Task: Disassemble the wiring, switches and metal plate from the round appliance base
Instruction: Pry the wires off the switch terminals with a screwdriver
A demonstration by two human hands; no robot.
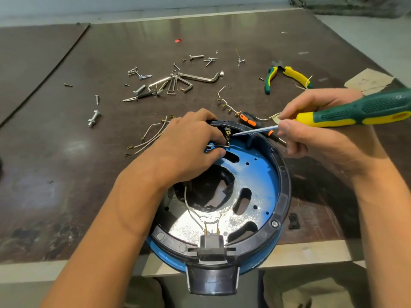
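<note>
**Dark, scuffed worktop with the round base at its near edge**

Dark glossy tabletop point(66, 152) carries the round appliance base point(284, 190), a black plastic ring whose near side overhangs the table edge. Inside it lies the shiny perforated metal plate point(262, 174), tinted blue, with pale wires point(189, 203) looping to a black plug socket point(211, 243) at the base's near rim. At the far rim the left hand point(189, 143) curls finger and thumb around a small switch point(227, 134), partly hiding it. The right hand point(322, 130) clamps a green-and-yellow rubbery screwdriver point(355, 112), its steel tip on the switch and its handle cut off at the frame edge. Beyond the base lie hex keys point(178, 82), pliers point(287, 74) and loose cut wires point(151, 138).
</note>
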